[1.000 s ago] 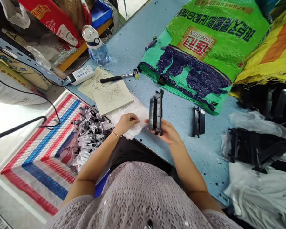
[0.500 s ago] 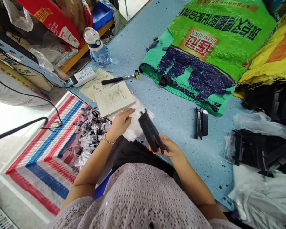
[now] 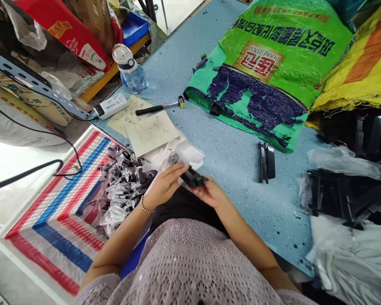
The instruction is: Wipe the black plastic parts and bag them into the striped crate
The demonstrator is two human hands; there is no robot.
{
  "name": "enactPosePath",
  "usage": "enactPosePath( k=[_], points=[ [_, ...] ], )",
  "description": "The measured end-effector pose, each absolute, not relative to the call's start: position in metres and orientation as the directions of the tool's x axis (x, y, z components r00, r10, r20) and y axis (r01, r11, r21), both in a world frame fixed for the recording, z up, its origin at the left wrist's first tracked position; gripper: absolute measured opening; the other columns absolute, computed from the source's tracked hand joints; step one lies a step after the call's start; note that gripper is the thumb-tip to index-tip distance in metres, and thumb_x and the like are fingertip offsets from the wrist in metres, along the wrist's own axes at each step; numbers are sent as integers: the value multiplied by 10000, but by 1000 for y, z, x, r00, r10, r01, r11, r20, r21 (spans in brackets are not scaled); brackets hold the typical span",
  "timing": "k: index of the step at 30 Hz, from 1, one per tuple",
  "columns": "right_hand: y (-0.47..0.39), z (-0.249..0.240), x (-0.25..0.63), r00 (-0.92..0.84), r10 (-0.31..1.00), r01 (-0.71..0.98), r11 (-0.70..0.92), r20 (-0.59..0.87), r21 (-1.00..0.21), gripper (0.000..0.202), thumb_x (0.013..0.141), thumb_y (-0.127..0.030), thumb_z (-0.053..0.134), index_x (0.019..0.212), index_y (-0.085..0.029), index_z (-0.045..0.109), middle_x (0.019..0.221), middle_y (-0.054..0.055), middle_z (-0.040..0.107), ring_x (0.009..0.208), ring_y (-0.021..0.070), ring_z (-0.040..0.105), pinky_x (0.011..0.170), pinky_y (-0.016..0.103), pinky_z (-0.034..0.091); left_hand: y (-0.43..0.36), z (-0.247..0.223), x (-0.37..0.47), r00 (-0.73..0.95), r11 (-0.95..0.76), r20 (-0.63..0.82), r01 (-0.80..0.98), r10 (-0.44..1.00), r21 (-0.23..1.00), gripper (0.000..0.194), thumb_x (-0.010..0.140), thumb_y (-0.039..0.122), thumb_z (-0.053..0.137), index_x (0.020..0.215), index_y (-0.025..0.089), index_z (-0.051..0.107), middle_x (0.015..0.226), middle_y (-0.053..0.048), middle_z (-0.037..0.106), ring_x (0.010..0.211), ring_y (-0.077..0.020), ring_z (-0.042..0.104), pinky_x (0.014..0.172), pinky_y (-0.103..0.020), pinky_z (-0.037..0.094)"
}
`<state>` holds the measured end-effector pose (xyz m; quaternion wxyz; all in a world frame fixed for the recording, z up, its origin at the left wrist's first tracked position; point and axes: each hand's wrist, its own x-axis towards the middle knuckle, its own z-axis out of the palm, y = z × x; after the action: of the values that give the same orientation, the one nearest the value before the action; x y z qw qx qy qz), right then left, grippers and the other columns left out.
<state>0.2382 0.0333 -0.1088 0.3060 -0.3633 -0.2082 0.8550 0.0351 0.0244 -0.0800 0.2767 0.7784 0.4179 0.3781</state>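
A black plastic part point(image 3: 193, 178) is held low in front of my body at the table's edge. My right hand point(image 3: 212, 193) grips its right end, fingers closed around it. My left hand point(image 3: 165, 185) is closed at the other end, its fingers pressed together against the part and a thin clear plastic bag point(image 3: 169, 156). A greyish end seems to show through the film beyond the left fingers; how far the part sits inside is hard to make out. A stack of white plastic bags point(image 3: 193, 154) lies just beyond. Similar black parts point(image 3: 266, 162) rest on the table to the right.
A striped basket point(image 3: 51, 212) holds several bagged black parts point(image 3: 123, 190) at left. On the blue table point(image 3: 235, 140) are a cardboard pad point(image 3: 152, 132), a hammer point(image 3: 158, 107), a water bottle point(image 3: 130, 70) and a green sack point(image 3: 257, 76). More black parts point(image 3: 346, 195) lie at right.
The black part has swung from upright to lying toward the left, and my right hand has moved slightly left with it. My left hand has closed in on its far end and the bag.
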Motion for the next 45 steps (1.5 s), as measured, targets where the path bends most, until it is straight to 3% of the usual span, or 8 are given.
enactPosePath(
  k=[6, 14, 19, 26, 31, 36, 42, 45],
  points=[
    [6, -118, 262, -699, 572, -525, -818, -428, -236, 310, 693, -401, 823, 859, -191, 667, 640, -49, 580, 457, 33, 373, 379, 103, 363, 4, -71, 54, 532, -635, 423, 317, 734, 704, 731, 904, -23, 403, 1564, 287, 351, 1394, -110, 602, 1281, -192, 606, 1052, -363, 568],
    [-6, -88, 272, -229, 902, -163, -405, -365, -900, 632, 800, -381, 752, 1368, -279, 497, 812, -18, 667, 650, 154, 604, 602, 269, 526, -8, -70, 74, 636, -757, 474, 288, 609, 586, 743, 906, 12, 429, 1599, 192, 230, 1338, -153, 634, 1151, -209, 669, 931, -375, 621],
    [-2, -71, 259, -205, 960, 382, -102, -192, -919, 781, 934, -288, 564, 1607, -262, 168, 894, 26, 700, 667, 195, 639, 656, 338, 527, -7, -59, 66, 660, -669, 293, 432, 692, 605, 714, 872, 69, 491, 1558, 164, 316, 1413, -180, 556, 1292, -281, 584, 1032, -474, 575],
    [1, -67, 238, -288, 956, 448, 185, 55, -875, 86, 995, -291, 513, 1012, -243, 582, 896, 40, 709, 793, 199, 687, 715, 328, 533, -11, -52, 48, 491, -548, 287, 549, 823, 631, 643, 892, 146, 581, 1499, 190, 373, 1429, -193, 498, 1280, -288, 585, 969, -428, 612],
    [7, -67, 241, -400, 908, 312, 267, 129, -912, 113, 1010, -256, 482, 1060, -258, 583, 913, 19, 684, 812, 171, 676, 766, 327, 548, -8, -47, 39, 476, -538, 304, 498, 825, 680, 625, 881, 93, 571, 1478, 204, 419, 1436, -165, 520, 1317, -263, 560, 1073, -433, 548],
    [36, -80, 247, -107, 983, 236, 169, 147, -957, 354, 933, -287, 609, 1278, -270, 531, 1133, 66, 623, 992, 188, 641, 809, 339, 566, -7, -44, 40, 430, -484, 327, 334, 842, 809, 337, 919, 113, 606, 1239, 217, 600, 1163, -86, 652, 1112, -168, 648, 990, -336, 574],
    [26, -53, 246, -317, 935, 294, 258, 161, -920, 184, 945, -266, 605, 1028, -329, 756, 953, 46, 719, 915, 245, 671, 863, 453, 562, -8, -41, 54, 360, -265, 136, 340, 923, 902, 742, 849, 239, 693, 1512, 233, 359, 1144, -97, 616, 846, -160, 635, 653, -268, 590],
    [11, -34, 245, -512, 841, 177, 303, 175, -937, 276, 924, -221, 631, 1117, -376, 754, 1046, 39, 762, 977, 282, 698, 921, 527, 556, -8, -18, 39, 420, -216, 48, 362, 906, 907, 655, 836, 307, 702, 1454, 229, 502, 1076, -79, 619, 815, -156, 613, 707, -287, 585]
  ],
)
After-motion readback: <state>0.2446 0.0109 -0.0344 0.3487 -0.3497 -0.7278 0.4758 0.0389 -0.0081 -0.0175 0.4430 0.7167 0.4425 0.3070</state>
